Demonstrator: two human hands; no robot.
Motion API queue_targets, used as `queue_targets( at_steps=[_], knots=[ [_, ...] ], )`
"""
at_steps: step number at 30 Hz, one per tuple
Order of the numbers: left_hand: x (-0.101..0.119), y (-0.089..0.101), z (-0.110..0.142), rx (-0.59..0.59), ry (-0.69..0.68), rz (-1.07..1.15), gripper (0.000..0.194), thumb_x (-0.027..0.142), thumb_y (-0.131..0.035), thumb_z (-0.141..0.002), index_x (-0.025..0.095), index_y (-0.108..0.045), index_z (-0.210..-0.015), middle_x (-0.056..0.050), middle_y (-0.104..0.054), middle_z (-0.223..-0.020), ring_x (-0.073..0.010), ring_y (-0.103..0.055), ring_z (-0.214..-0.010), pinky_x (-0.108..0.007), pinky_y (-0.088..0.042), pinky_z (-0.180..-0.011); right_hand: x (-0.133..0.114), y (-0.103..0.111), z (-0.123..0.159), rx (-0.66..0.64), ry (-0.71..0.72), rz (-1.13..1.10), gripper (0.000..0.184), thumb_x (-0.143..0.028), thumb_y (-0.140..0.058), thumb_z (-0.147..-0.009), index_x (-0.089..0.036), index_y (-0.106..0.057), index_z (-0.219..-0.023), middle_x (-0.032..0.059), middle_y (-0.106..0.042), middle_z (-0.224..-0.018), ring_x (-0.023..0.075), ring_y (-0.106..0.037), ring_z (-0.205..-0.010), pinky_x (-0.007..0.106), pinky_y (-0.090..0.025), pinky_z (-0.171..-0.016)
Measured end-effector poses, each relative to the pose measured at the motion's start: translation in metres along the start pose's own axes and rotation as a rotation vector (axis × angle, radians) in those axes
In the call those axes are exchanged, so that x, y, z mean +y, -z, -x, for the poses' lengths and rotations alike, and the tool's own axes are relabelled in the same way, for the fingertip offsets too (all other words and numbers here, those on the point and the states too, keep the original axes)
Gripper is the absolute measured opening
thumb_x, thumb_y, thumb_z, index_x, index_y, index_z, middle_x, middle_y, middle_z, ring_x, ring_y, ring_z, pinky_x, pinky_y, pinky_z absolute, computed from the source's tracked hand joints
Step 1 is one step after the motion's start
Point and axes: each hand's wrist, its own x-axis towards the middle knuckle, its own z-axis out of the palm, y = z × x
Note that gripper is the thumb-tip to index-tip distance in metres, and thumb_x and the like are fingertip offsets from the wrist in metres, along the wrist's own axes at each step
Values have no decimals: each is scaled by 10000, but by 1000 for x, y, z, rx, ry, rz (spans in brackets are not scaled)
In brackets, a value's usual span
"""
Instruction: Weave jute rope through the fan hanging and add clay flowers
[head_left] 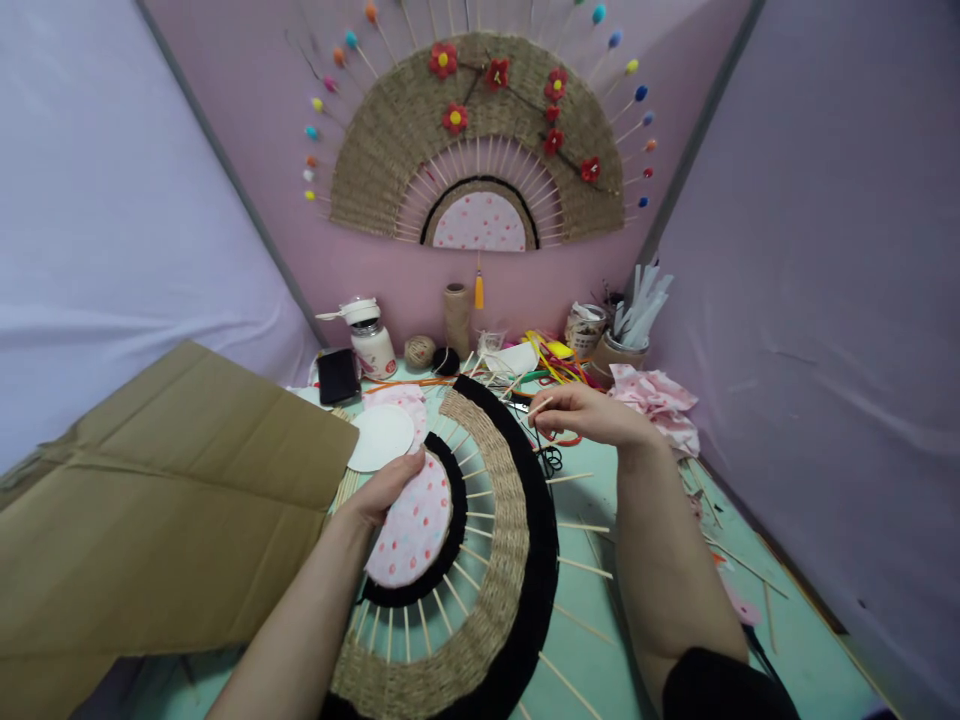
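My left hand (386,488) grips a half-round woven fan (511,500) by its pink dotted centre (421,528), thumb on top and fingers hidden behind. A black inner band (456,520) edges that centre. Thin wooden ribs run from it through the tan weave and the black outer band (545,540), and several tips poke out beyond. At the fan's upper right edge, my right hand (576,412) is closed in a pinch on a thin wooden stick (541,407). Black cord (551,460) hangs and lies curled just below its fingers.
A cardboard sheet (187,520) covers the left side. A white disc (382,438) lies by the fan. Behind stand a jar (373,350), twine ball (419,352) and cardboard tube (456,318). Crumpled pink cloth (656,405) sits right. A finished fan (480,90) hangs on the wall.
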Motion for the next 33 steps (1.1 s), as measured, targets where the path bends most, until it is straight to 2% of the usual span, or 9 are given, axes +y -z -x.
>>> queue_targets(
  at_steps=[6,11,17,26,33],
  knots=[
    [-7,2,-4,-55,4,-21,187,320,-634,-801,138,-628,-761,-58,-708,-683,-161,-649,-568,-254,-506,-568,5,-11,-17,184,5,35,188,-343,-591,-776,-171,-594,-701,-11,-540,-666,105,-462,-601,248,-371,-574],
    [-9,5,-7,-47,3,-9,186,335,-644,-790,150,-633,-799,-48,-709,-700,-163,-657,-588,-267,-519,-603,11,-4,-11,339,-1,60,235,-397,-591,-782,-166,-607,-743,-6,-535,-661,107,-434,-587,249,-336,-546],
    [-10,4,-8,-65,8,-9,188,330,-655,-781,145,-637,-807,-58,-715,-715,-171,-662,-601,-279,-525,-636,3,0,-5,496,30,97,201,-362,-602,-780,-167,-602,-731,-9,-527,-649,97,-406,-572,250,-310,-533],
    [-5,-5,0,-39,57,-44,209,329,-646,-793,140,-629,-705,-55,-704,-644,-154,-635,-522,-244,-500,-525,1,-4,-10,581,97,84,168,-334,-581,-797,-173,-600,-755,-4,-540,-690,109,-433,-622,260,-328,-579],
    [-6,-8,0,-63,66,-33,224,333,-641,-800,128,-630,-709,-49,-702,-640,-146,-634,-516,-239,-503,-523,20,-9,-28,608,135,-71,177,-350,-602,-767,-178,-585,-729,-32,-509,-637,97,-417,-576,245,-317,-550]
  ],
)
